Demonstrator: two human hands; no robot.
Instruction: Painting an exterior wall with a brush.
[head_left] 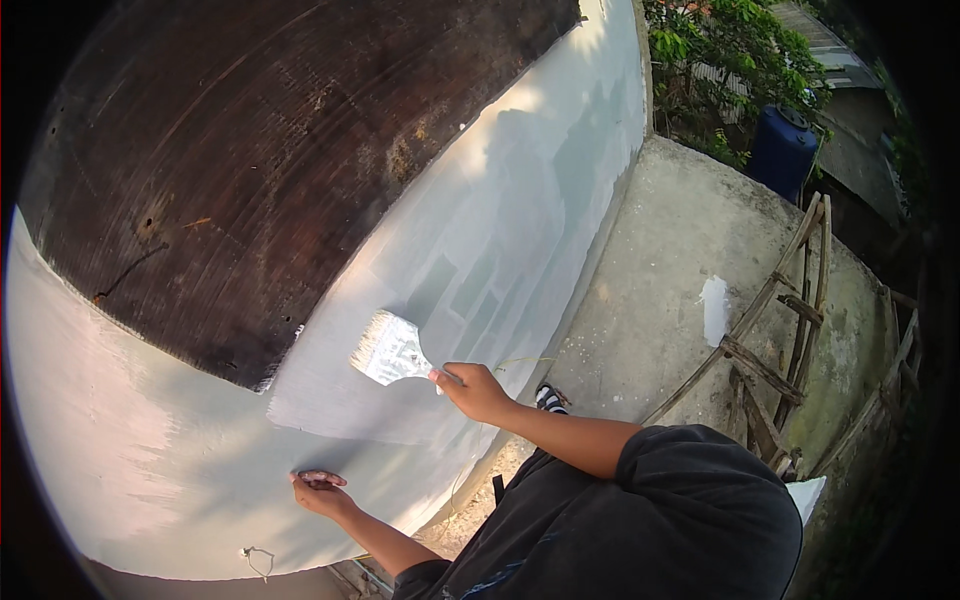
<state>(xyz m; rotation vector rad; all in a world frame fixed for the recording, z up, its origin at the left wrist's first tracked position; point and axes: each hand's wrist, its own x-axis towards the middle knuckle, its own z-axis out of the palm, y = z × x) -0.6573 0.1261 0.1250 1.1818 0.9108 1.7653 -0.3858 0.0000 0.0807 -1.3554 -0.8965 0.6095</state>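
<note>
My right hand (pixel 474 392) is closed round the handle of a wide flat paintbrush (pixel 392 350). The brush has pale bristles and a paint-smeared white body, and its bristles point left toward the wall. Fresh pale paint covers part of the wall (pixel 345 405), with greenish patches showing between the strokes. Lower and to the left, my left hand (pixel 325 497) is held in front of the wall with its fingers curled. A dark, pinkish-brown patch shows at those fingers; whether it is a held thing or shaded, stained fingers is unclear.
A dark brown wooden panel (pixel 290 170) borders the painted wall. A looped cord (pixel 258 562) hangs low on the wall. To the right lie a concrete slab (pixel 650 270) with a white paint patch (pixel 715 310), a wooden ladder-like frame (pixel 765 362), a blue barrel (pixel 782 150) and leafy branches (pixel 735 60).
</note>
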